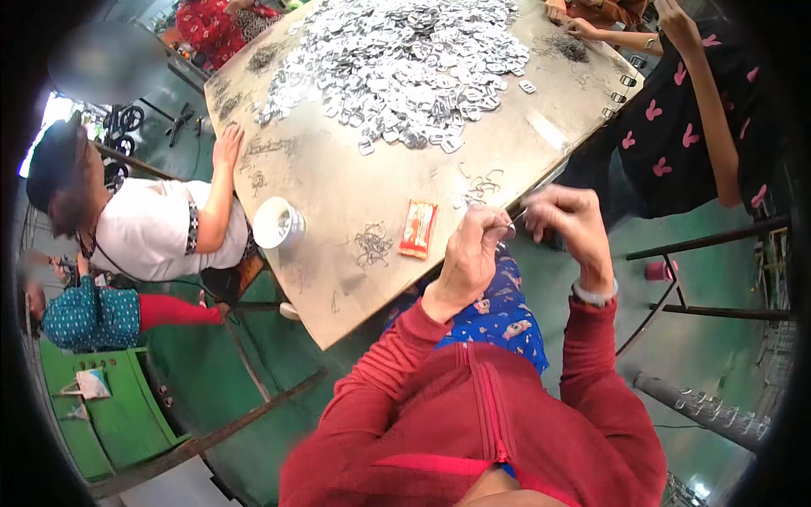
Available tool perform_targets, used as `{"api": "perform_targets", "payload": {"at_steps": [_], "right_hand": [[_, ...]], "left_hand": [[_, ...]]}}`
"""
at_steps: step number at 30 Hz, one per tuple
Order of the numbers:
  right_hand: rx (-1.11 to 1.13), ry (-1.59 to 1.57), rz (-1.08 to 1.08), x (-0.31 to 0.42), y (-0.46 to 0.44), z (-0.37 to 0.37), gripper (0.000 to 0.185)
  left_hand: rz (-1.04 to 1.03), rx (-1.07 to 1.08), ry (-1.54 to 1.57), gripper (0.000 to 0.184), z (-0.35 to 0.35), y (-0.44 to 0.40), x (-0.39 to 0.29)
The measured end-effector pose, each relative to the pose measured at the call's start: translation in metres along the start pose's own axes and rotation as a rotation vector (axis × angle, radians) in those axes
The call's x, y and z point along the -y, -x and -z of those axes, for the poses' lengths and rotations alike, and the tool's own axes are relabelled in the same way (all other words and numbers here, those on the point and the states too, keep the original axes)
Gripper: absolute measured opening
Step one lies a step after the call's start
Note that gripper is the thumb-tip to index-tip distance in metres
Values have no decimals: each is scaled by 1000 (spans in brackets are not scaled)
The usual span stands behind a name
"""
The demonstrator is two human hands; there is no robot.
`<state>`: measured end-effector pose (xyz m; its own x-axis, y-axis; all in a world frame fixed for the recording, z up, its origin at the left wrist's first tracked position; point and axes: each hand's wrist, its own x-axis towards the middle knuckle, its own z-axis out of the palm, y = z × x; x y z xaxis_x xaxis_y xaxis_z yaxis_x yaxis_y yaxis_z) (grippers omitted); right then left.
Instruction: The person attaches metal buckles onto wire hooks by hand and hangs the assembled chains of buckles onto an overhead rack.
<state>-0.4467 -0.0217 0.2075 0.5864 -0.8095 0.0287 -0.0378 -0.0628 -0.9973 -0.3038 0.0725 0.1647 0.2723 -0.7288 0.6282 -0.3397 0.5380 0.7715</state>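
Note:
My left hand (470,255) is raised at the near right edge of the table, thumb and fingers pinched on a small metal piece (510,228). Close to its right, my right hand (570,221) is bent with curled fingertips near that piece; whatever it grips is too small to make out. A red and orange packet (418,228) lies on the table left of my left hand. Thin dark wire hooks (372,245) lie left of the packet, and more hooks (481,188) lie just beyond my left hand.
A large heap of metal buckles (414,68) covers the table's (329,190) far part. A white tub (279,223) stands at the left edge. Co-workers sit left and stand right, some hands on the table. A rod with buckles (705,411) is at lower right.

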Motion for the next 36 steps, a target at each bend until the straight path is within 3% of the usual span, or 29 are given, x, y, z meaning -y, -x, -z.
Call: {"api": "perform_targets", "payload": {"at_steps": [4, 7, 9, 11, 12, 13, 14, 16, 18, 22, 25, 31, 34, 36], "right_hand": [[-95, 236, 78, -38, -91, 0, 24], [-201, 646, 301, -114, -174, -5, 33], [-344, 881, 611, -149, -208, -10, 31], [-275, 919, 369, -169, -227, -3, 27], [-343, 859, 504, -186, -240, 5, 26], [-446, 749, 443, -187, -240, 5, 25], [-447, 489, 219, -167, -225, 2, 24], [-395, -20, 111, -139, -195, 4, 25], [-285, -193, 60, -96, -144, -4, 29], [-279, 9, 70, -14, -44, -26, 26], [-254, 41, 138, -3, -7, -20, 24], [-245, -138, 275, 12, 4, -33, 19], [-273, -229, 217, 11, 1, -39, 17], [-233, -250, 207, 6, -1, -35, 17]], "left_hand": [[72, -16, 46, 11, -2, 4, 7], [25, 22, -21, 8, 3, 3, 13], [-30, 13, -33, 7, 5, 0, 14], [-19, 22, -15, 8, 9, -2, 12], [-21, 27, -19, 8, 13, -4, 11], [-25, 29, -15, 8, 15, -6, 9], [39, 29, 10, 9, 17, -6, 6], [31, 33, -24, 11, 20, -7, 9], [66, 15, -45, 10, 17, -5, 14], [123, 18, -90, 8, 13, -9, 16], [6, 47, -151, 9, 13, -15, 11], [-6, 57, -118, 13, 15, -14, 7], [-20, 95, -138, 19, 20, -7, 19], [25, -5, -150, 21, 33, -16, 23]]}}
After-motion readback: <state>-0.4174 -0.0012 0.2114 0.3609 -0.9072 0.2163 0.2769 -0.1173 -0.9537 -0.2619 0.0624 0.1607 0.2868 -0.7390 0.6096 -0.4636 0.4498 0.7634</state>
